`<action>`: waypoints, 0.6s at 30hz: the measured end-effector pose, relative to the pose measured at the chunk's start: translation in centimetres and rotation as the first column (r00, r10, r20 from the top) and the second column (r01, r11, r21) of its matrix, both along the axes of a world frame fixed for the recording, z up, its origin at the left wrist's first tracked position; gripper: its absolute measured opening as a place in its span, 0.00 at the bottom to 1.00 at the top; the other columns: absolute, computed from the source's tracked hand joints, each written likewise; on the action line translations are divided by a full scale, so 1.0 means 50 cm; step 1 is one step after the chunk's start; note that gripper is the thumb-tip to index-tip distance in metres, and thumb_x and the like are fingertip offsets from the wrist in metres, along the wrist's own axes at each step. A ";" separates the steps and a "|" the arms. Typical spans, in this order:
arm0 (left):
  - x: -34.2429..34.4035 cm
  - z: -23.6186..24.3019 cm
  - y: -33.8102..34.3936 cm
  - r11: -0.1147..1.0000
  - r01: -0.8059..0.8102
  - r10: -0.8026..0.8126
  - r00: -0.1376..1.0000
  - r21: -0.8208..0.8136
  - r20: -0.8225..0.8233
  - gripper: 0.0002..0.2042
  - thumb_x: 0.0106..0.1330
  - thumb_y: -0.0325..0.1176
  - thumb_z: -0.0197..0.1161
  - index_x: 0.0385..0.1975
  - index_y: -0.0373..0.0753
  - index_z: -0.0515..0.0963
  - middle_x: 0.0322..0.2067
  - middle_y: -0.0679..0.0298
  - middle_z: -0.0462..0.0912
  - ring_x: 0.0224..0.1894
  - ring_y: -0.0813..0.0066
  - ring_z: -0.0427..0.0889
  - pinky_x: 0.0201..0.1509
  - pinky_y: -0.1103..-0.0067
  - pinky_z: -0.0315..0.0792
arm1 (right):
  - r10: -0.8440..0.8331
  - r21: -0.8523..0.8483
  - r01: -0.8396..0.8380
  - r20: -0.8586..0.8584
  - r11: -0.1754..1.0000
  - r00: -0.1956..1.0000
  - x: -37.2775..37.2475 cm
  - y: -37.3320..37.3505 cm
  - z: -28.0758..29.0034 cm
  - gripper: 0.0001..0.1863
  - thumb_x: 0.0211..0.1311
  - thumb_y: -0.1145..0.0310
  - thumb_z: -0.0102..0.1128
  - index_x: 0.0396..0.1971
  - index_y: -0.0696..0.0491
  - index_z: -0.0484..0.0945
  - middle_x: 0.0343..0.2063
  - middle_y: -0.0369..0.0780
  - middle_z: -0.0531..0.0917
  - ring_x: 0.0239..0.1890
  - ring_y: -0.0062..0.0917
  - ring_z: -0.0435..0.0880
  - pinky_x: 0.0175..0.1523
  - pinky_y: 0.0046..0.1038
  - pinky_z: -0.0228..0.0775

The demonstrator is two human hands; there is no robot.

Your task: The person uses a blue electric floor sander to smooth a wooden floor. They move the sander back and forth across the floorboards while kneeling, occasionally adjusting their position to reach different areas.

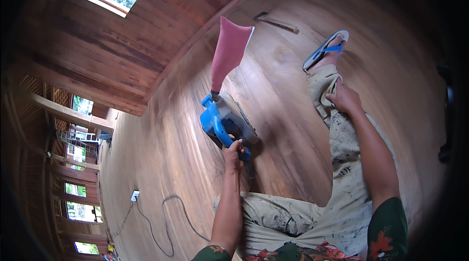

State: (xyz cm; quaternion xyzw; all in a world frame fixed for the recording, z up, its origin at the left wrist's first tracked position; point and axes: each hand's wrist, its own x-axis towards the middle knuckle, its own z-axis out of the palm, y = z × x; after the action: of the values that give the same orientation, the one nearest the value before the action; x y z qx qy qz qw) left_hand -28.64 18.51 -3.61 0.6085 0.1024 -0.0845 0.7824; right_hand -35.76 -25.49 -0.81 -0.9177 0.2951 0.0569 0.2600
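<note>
A blue and grey belt sander (227, 122) rests on the wooden floor in front of me. My left hand (233, 156) is wrapped round its rear handle. From the sander's far end a pinkish-red cloth dust bag (230, 51) stands out, puffed up. On the right, my right hand (346, 97) lies at my lower leg, its fingers closed on the rolled cuff of my beige trousers (349, 139). Beyond that hand is my foot in a blue and white flip-flop (330, 48).
A hammer-like tool with a wooden handle (278, 22) lies near the wall. A dark cord (168, 227) loops over the floor to a white socket box (135, 195). The plank wall (112, 41) borders the floor. A metal ladder (78, 140) stands far left.
</note>
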 end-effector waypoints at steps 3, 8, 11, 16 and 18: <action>0.006 0.007 -0.044 0.999 0.046 -0.046 0.999 -0.012 -0.003 0.16 0.62 0.22 0.66 0.44 0.47 0.70 0.20 0.70 0.68 0.20 0.77 0.71 0.28 0.75 0.71 | -0.028 0.018 0.029 -0.030 0.999 0.999 0.003 -0.008 0.014 0.46 0.66 0.47 0.64 0.75 0.56 0.56 0.62 0.52 0.78 0.60 0.46 0.82 0.61 0.45 0.75; 0.037 0.014 -0.084 0.996 0.086 -0.086 0.996 -0.006 0.003 0.14 0.63 0.23 0.65 0.44 0.48 0.71 0.20 0.71 0.67 0.20 0.78 0.69 0.28 0.77 0.69 | -0.008 0.047 0.009 -0.020 0.999 1.000 -0.003 -0.012 0.024 0.47 0.65 0.47 0.65 0.75 0.58 0.56 0.62 0.53 0.78 0.59 0.47 0.82 0.61 0.45 0.76; 0.046 0.010 -0.104 0.996 0.091 -0.090 0.996 -0.021 0.008 0.14 0.64 0.23 0.64 0.44 0.48 0.71 0.20 0.71 0.67 0.20 0.78 0.69 0.27 0.77 0.68 | -0.001 0.066 0.001 0.002 0.998 1.000 -0.005 -0.015 0.017 0.47 0.66 0.47 0.65 0.75 0.58 0.56 0.62 0.54 0.78 0.59 0.47 0.82 0.60 0.45 0.76; 0.046 0.007 -0.114 0.998 0.060 -0.060 0.998 -0.010 -0.010 0.14 0.63 0.23 0.64 0.44 0.49 0.71 0.19 0.72 0.67 0.20 0.78 0.69 0.28 0.77 0.69 | -0.001 0.075 -0.001 0.020 0.997 1.000 -0.004 -0.018 0.007 0.46 0.66 0.47 0.65 0.74 0.58 0.57 0.61 0.54 0.78 0.59 0.46 0.82 0.60 0.44 0.76; 0.047 0.008 -0.110 0.998 0.055 -0.056 0.998 -0.018 -0.013 0.14 0.63 0.22 0.64 0.43 0.49 0.71 0.19 0.72 0.67 0.20 0.78 0.70 0.28 0.77 0.70 | -0.006 0.081 0.004 0.025 0.997 1.000 -0.003 -0.018 0.008 0.46 0.66 0.48 0.65 0.74 0.59 0.57 0.61 0.54 0.78 0.59 0.46 0.82 0.60 0.44 0.77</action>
State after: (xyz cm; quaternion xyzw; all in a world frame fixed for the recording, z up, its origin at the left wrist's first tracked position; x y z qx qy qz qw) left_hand -26.30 13.01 -3.23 0.6035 0.0899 -0.1112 0.7844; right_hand -35.93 -26.40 -0.42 -0.9062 0.2917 0.0564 0.3008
